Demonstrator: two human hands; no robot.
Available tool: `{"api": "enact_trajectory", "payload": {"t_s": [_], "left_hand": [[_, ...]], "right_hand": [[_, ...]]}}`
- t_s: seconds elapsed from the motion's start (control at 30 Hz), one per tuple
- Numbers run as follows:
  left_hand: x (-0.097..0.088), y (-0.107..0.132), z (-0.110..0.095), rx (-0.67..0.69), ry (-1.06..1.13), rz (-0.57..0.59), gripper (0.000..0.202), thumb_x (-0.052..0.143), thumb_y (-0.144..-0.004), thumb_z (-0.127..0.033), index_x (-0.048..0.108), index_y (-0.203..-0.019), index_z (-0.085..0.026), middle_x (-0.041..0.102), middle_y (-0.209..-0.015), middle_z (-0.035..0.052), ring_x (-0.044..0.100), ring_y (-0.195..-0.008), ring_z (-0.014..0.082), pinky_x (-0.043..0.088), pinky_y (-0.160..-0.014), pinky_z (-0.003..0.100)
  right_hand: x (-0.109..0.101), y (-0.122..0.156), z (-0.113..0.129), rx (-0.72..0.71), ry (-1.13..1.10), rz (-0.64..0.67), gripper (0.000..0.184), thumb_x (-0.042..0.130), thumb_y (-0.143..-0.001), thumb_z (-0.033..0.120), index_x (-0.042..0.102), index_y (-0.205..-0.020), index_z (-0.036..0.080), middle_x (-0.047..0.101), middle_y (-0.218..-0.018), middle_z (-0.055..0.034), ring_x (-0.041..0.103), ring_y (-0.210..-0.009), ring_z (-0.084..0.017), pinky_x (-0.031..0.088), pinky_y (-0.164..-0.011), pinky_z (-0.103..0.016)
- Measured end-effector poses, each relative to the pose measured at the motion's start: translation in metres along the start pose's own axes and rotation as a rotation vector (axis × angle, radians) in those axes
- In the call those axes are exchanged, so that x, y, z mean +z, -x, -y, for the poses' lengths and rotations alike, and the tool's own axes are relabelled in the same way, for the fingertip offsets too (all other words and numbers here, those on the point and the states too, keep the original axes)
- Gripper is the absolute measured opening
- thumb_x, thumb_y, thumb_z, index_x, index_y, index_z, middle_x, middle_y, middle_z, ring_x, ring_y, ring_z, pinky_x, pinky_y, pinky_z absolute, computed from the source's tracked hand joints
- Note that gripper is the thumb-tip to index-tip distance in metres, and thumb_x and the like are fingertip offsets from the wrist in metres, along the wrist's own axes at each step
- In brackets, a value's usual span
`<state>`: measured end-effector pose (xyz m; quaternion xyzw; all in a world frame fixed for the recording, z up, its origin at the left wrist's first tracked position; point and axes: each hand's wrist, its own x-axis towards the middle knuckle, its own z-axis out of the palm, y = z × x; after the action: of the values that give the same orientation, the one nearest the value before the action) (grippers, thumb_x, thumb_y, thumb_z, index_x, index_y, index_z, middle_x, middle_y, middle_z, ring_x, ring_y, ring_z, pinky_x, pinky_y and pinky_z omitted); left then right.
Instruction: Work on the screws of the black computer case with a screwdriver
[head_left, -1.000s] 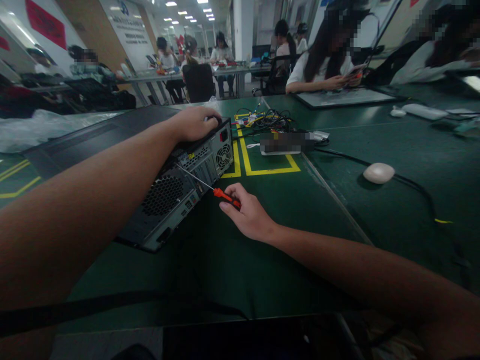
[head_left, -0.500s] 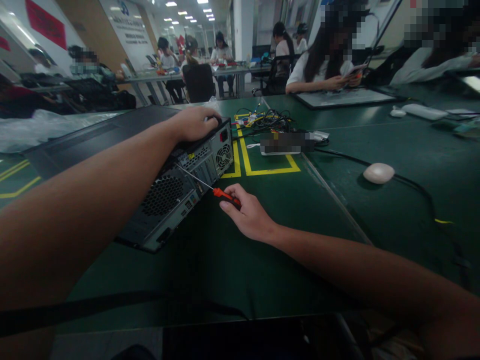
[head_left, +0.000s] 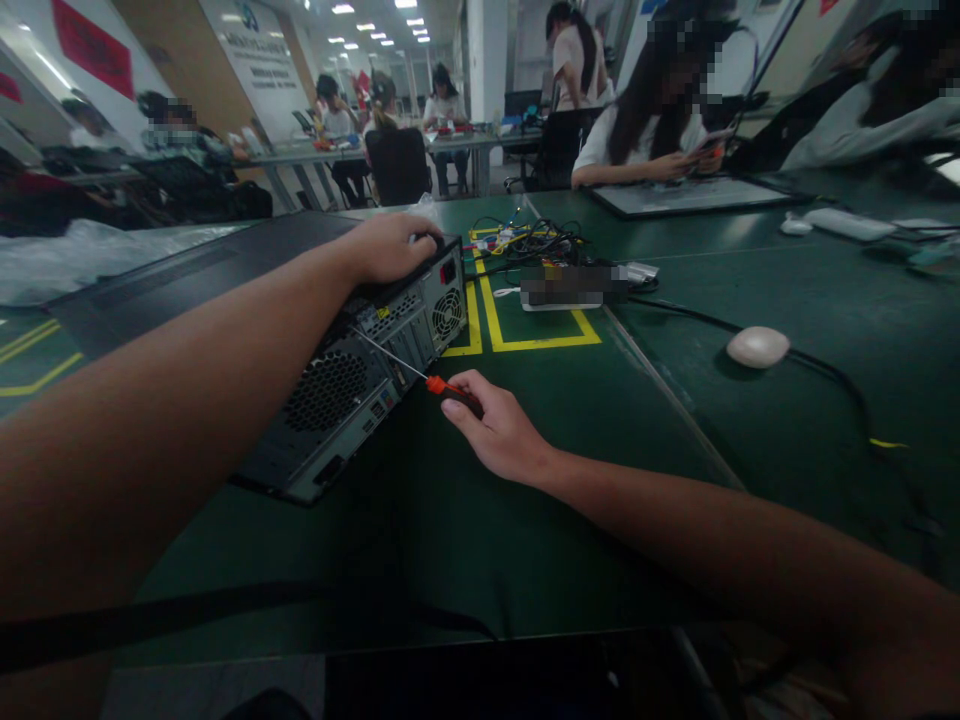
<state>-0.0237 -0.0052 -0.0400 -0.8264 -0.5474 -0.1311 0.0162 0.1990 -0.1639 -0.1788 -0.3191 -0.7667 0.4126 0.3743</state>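
Note:
A black and grey computer tower [head_left: 409,325] lies on its side on the green table, its rear panel with vents, fan grille and ports turned toward me. My left hand [head_left: 394,248] is closed over the tower's upper edge near the red power switch, some of its fingers hidden. In my right hand [head_left: 499,425] is a screwdriver [head_left: 442,385] with an orange and black handle, the fingers wrapped round it. Its thin metal shaft slants up to the left, and the tip meets the rear panel near the slot covers. What lies under the tip is too small to make out.
Behind the tower lies a tangle of cables [head_left: 551,243] beside a power strip. A white computer mouse [head_left: 757,347] sits to the right near a black cable. Clear plastic wrap [head_left: 97,255] lies at the left. Across the table a person leans over a flat dark panel [head_left: 690,197].
Both hands, the screwdriver and the tower hold nearly the same position. In the background, a seated person has stood up beside a chair.

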Motion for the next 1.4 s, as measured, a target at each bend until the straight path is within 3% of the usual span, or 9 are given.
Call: {"api": "enact_trajectory", "payload": {"t_s": [0.33, 0.43, 0.5, 0.63, 0.9, 1.07, 1.27, 1.4], "left_hand": [[-0.012, 0.012, -0.017, -0.008, -0.064, 0.071, 0.054, 0.036, -0.105, -0.035, 0.064, -0.145, -0.011, 0.066, -0.146, 0.0097, 0.057, -0.122, 0.0219, 0.041, -0.115, 0.041], [-0.011, 0.011, -0.016, -0.012, -0.071, 0.073, 0.053, 0.037, -0.106, -0.035, 0.064, -0.145, -0.012, 0.066, -0.146, 0.0090, 0.057, -0.121, 0.0205, 0.041, -0.115, 0.039], [-0.011, 0.010, -0.016, -0.018, -0.075, 0.075, 0.053, 0.037, -0.106, -0.034, 0.064, -0.145, -0.012, 0.066, -0.146, 0.0099, 0.057, -0.122, 0.0208, 0.041, -0.115, 0.039], [-0.011, 0.009, -0.016, -0.025, -0.075, 0.075, 0.053, 0.037, -0.105, -0.034, 0.064, -0.145, -0.012, 0.066, -0.147, 0.0104, 0.058, -0.123, 0.0217, 0.042, -0.115, 0.039], [-0.009, 0.009, -0.013, 0.008, -0.056, 0.054, 0.058, 0.037, -0.103, -0.038, 0.066, -0.145, -0.010, 0.067, -0.145, 0.0125, 0.060, -0.126, 0.0266, 0.043, -0.115, 0.044], [-0.004, 0.004, -0.008, -0.019, -0.022, 0.015, 0.059, 0.044, -0.094, -0.042, 0.072, -0.140, -0.020, 0.072, -0.137, 0.0112, 0.061, -0.128, 0.0348, 0.044, -0.115, 0.051], [-0.003, 0.003, -0.006, -0.036, -0.012, 0.019, 0.059, 0.045, -0.093, -0.046, 0.071, -0.141, -0.025, 0.073, -0.136, 0.0082, 0.060, -0.131, 0.0338, 0.044, -0.115, 0.047], [-0.003, 0.003, -0.005, -0.025, -0.007, 0.015, 0.060, 0.048, -0.090, -0.045, 0.072, -0.142, -0.026, 0.073, -0.136, 0.0091, 0.060, -0.131, 0.0363, 0.044, -0.114, 0.051]], "right_hand": [[-0.002, -0.001, 0.000, -0.045, 0.010, 0.026, 0.027, 0.042, -0.113, 0.035, 0.064, -0.111, 0.019, 0.057, -0.082, 0.0010, 0.055, -0.073, -0.016, 0.039, -0.070, -0.031], [-0.002, -0.001, -0.001, -0.021, -0.010, 0.039, 0.024, 0.046, -0.111, 0.036, 0.059, -0.122, 0.020, 0.057, -0.083, 0.0020, 0.054, -0.071, -0.016, 0.039, -0.068, -0.031], [-0.001, 0.000, -0.001, 0.005, -0.020, 0.047, 0.025, 0.055, -0.107, 0.036, 0.054, -0.127, 0.021, 0.058, -0.085, 0.0024, 0.055, -0.071, -0.016, 0.039, -0.068, -0.032], [0.000, 0.000, -0.002, 0.024, -0.024, 0.015, 0.024, 0.065, -0.098, 0.032, 0.051, -0.116, 0.023, 0.056, -0.088, 0.0028, 0.054, -0.072, -0.016, 0.039, -0.068, -0.032], [0.000, -0.001, -0.001, 0.048, -0.054, -0.011, 0.016, 0.063, -0.098, 0.031, 0.051, -0.107, 0.023, 0.055, -0.087, 0.0028, 0.053, -0.074, -0.016, 0.039, -0.069, -0.032], [0.000, 0.000, -0.001, 0.045, -0.055, -0.012, 0.016, 0.061, -0.100, 0.033, 0.053, -0.109, 0.023, 0.057, -0.089, 0.0020, 0.053, -0.074, -0.016, 0.040, -0.069, -0.032], [0.000, -0.001, -0.001, 0.028, -0.019, -0.029, 0.019, 0.060, -0.101, 0.036, 0.055, -0.112, 0.022, 0.062, -0.095, -0.0010, 0.058, -0.081, -0.018, 0.043, -0.075, -0.034], [-0.001, 0.000, 0.001, 0.036, -0.011, -0.022, 0.019, 0.059, -0.102, 0.038, 0.056, -0.114, 0.022, 0.065, -0.098, -0.0022, 0.060, -0.085, -0.019, 0.044, -0.077, -0.034]]}}
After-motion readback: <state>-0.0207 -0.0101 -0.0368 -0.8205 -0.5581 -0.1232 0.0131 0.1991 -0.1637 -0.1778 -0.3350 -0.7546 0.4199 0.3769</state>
